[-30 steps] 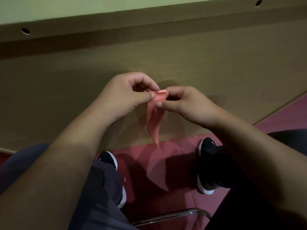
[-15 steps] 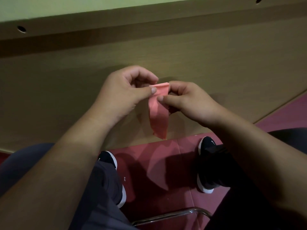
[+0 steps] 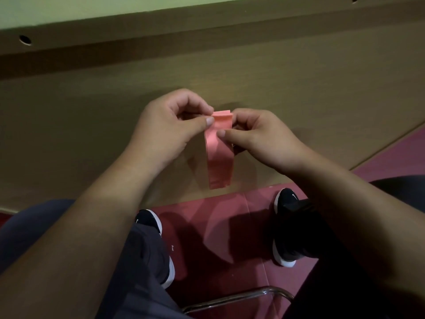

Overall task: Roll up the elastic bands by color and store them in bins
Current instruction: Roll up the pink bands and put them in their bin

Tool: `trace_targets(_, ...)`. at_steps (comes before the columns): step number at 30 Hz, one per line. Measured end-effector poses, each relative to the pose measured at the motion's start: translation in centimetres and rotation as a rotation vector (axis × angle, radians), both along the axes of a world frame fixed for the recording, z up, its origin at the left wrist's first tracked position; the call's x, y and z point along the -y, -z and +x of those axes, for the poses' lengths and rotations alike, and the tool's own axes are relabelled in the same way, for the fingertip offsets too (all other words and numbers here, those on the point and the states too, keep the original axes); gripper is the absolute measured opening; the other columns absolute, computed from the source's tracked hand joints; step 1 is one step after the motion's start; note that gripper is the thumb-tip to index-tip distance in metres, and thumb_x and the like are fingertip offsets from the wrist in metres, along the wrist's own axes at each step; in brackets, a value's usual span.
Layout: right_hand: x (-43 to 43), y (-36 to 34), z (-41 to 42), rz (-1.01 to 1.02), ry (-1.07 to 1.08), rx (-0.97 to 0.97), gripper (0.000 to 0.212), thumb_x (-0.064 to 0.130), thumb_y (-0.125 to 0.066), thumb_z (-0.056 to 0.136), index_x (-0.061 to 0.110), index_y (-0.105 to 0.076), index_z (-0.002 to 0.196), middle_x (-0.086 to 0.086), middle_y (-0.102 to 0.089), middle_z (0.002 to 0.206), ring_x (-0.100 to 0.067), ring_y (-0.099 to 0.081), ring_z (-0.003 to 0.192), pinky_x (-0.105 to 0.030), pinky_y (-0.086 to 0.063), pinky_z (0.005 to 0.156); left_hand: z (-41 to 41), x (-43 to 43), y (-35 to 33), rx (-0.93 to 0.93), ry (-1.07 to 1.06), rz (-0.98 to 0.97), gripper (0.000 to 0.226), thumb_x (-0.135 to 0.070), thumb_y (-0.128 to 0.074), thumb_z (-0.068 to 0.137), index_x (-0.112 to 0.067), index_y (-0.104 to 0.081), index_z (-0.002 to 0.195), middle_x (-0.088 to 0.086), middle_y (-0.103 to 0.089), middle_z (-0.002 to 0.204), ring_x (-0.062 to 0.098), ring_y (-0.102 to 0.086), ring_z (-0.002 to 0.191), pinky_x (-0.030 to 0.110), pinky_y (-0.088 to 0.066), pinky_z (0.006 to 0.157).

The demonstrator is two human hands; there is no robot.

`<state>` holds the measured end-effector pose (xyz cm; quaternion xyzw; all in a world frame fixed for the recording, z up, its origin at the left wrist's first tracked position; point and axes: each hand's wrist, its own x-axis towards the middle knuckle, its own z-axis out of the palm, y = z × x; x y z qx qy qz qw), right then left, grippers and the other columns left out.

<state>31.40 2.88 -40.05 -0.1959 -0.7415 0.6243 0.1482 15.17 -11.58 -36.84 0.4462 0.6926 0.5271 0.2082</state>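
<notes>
A flat pink elastic band (image 3: pixel 220 157) hangs in front of me, its top end folded over into a small flap. My left hand (image 3: pixel 170 127) pinches the upper left edge of the band between thumb and forefinger. My right hand (image 3: pixel 259 137) pinches the upper right side, its thumb pressed on the band's face. The lower end dangles free above the floor. No bin is in view.
A brown wooden panel (image 3: pixel 299 93) rises straight ahead under a pale green surface (image 3: pixel 69 8). Below are the dark red floor (image 3: pixel 207 226), my two black shoes (image 3: pixel 285 226) and a chrome chair rail (image 3: pixel 241 298).
The band has turned from edge-on and twisted to flat, facing me. Both hands have lifted slightly and the top end now shows a folded flap.
</notes>
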Motion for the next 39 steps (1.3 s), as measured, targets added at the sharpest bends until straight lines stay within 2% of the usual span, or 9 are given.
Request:
trace_targets(5,0.2,-0.8,0.3,-0.11,-0.009,0.006,0.013,0.019,-0.07,0.102,0.009,-0.073,0.109,-0.01,-0.065,0.087,-0.021,-0.065,0.08,-0.043,-0.058,0.079,0.3,0.0,0.1,-0.061,-0.053,-0.016,0.014,-0.015,-0.084,0.083,-0.022,-0.078,0.093,-0.001,-0.079,0.101,0.031,-0.073,0.098,0.055,-0.057,0.093)
trace_targets(10,0.6,-1.9,0.3,-0.291,0.021,0.017,0.038,0.045,-0.055,0.109,0.012,-0.073,0.109,-0.015,-0.062,0.097,-0.034,-0.064,0.082,-0.062,-0.062,0.085,0.4,0.0,-0.2,-0.06,-0.058,-0.03,0.015,-0.01,-0.085,0.084,-0.019,-0.079,0.094,-0.009,-0.08,0.101,0.02,-0.074,0.098,0.045,-0.058,0.094)
trace_targets(17,0.8,-2.8,0.7,-0.242,0.065,0.036,0.024,0.03,-0.057,0.11,0.02,-0.075,0.097,-0.008,-0.066,0.093,-0.033,-0.07,0.076,-0.046,-0.065,0.068,0.2,0.2,-0.6,-0.065,0.0,-0.01,0.015,-0.004,-0.084,0.085,-0.013,-0.077,0.095,-0.006,-0.079,0.105,0.013,-0.074,0.103,0.033,-0.058,0.098)
trace_targets(22,0.9,-2.9,0.6,-0.271,0.104,0.054,0.023,0.032,-0.057,0.109,0.021,-0.076,0.103,-0.008,-0.068,0.097,-0.035,-0.07,0.081,-0.057,-0.064,0.077,0.3,0.4,-0.6,-0.058,0.052,0.008,0.016,-0.003,-0.082,0.086,-0.015,-0.075,0.094,-0.002,-0.079,0.108,0.02,-0.074,0.105,0.041,-0.059,0.1)
trace_targets(25,0.8,-2.9,0.5,-0.269,0.143,0.059,0.023,0.034,-0.056,0.109,0.022,-0.075,0.102,-0.009,-0.067,0.098,-0.037,-0.067,0.083,-0.065,-0.062,0.081,0.3,0.5,-0.7,-0.077,0.081,0.022,0.014,-0.003,-0.082,0.087,-0.011,-0.074,0.095,-0.001,-0.078,0.112,0.02,-0.074,0.106,0.036,-0.058,0.099)
trace_targets(30,0.6,-2.7,0.4,-0.192,0.168,0.023,0.031,0.036,-0.057,0.11,0.026,-0.073,0.086,0.003,-0.066,0.083,-0.021,-0.063,0.076,-0.043,-0.058,0.082,0.4,0.4,-0.7,-0.154,0.083,0.014,0.011,-0.004,-0.083,0.086,-0.01,-0.076,0.093,0.002,-0.074,0.118,0.011,-0.071,0.109,0.023,-0.052,0.096)
trace_targets(33,0.7,-2.4,0.4,-0.178,0.144,-0.015,0.029,0.031,-0.058,0.11,0.012,-0.075,0.097,-0.008,-0.061,0.084,-0.024,-0.055,0.08,-0.044,-0.048,0.084,0.5,0.3,-0.5,-0.139,0.029,-0.004,0.011,-0.008,-0.084,0.087,-0.013,-0.076,0.093,-0.004,-0.075,0.116,0.01,-0.071,0.105,0.026,-0.054,0.098)
trace_targets(36,0.7,-2.1,0.4,-0.185,0.112,-0.046,0.032,0.03,-0.06,0.109,0.004,-0.077,0.111,-0.016,-0.068,0.099,-0.027,-0.062,0.093,-0.054,-0.056,0.1,0.4,0.2,-0.5,-0.077,0.007,-0.003,0.012,-0.008,-0.083,0.087,-0.015,-0.076,0.094,-0.005,-0.077,0.113,0.012,-0.073,0.106,0.031,-0.055,0.102)
trace_targets(39,0.8,-2.2,0.5,-0.176,0.102,-0.037,0.029,0.029,-0.06,0.11,0.006,-0.079,0.111,-0.009,-0.074,0.099,-0.021,-0.068,0.094,-0.044,-0.057,0.097,0.2,0.3,-0.6,-0.05,-0.006,-0.003,0.012,-0.008,-0.083,0.087,-0.015,-0.076,0.095,-0.004,-0.078,0.112,0.013,-0.073,0.108,0.037,-0.056,0.104)
